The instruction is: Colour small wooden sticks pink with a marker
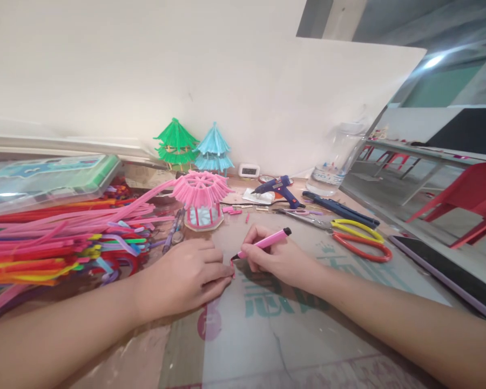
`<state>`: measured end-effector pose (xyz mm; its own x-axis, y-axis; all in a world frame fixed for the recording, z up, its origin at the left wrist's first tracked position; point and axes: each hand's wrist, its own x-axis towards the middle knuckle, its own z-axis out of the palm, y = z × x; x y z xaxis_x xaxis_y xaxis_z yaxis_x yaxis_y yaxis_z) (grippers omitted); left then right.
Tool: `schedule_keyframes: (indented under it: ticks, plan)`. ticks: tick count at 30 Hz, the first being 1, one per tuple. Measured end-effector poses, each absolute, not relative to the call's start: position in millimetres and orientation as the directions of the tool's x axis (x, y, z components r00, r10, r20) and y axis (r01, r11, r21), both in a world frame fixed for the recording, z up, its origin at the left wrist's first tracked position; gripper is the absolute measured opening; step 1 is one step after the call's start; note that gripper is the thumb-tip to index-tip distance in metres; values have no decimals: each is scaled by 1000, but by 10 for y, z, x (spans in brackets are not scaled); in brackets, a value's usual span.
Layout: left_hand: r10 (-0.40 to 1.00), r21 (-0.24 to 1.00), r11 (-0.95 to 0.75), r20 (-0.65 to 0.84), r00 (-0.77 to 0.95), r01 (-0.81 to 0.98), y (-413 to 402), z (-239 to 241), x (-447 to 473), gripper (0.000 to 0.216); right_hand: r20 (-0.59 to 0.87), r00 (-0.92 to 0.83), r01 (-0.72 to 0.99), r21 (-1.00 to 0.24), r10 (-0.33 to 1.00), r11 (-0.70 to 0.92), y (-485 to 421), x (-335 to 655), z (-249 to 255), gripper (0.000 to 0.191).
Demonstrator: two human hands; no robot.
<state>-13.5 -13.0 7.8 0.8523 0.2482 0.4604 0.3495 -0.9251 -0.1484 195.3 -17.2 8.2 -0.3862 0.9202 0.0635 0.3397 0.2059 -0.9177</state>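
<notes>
My right hand [276,256] grips a pink marker pen [265,241], its dark tip pointing down and left. The tip meets a short pink piece of pipe cleaner [232,268] on the mat. My left hand [192,273] rests low with its fingers together, and its fingertips hold that piece from the left. Just beyond my hands stands a small pavilion [203,197] with a fringed pink roof and pink posts. Several more short pink pieces [235,212] lie to the right of its base.
Bundled colourful pipe cleaners [44,246] and a clear plastic case [51,181] fill the left. Green [175,143] and blue [214,148] pavilions stand behind. A glue gun [279,188], pliers [340,209], scissors [360,237], a phone [449,275] and a clear jar [332,162] lie rightward.
</notes>
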Motion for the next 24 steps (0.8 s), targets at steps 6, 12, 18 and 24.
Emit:
schedule_keyframes:
  ticks: [6, 12, 18, 24]
  plan:
    - [274, -145, -919, 430, 860, 365, -133, 80, -132, 27, 70, -374, 331, -921, 925, 204, -172, 1951, 81, 16]
    - [274, -150, -919, 425, 863, 365, -133, 81, -135, 28, 71, -363, 338, -919, 929, 202, -158, 1955, 56, 17]
    - [278, -133, -923, 420, 864, 362, -137, 86, -135, 28, 61, -402, 336, -918, 914, 209, -166, 1970, 62, 16]
    - [288, -134, -920, 408, 866, 369, -140, 85, -132, 29, 85, -355, 356, -908, 931, 219, -156, 1960, 56, 16]
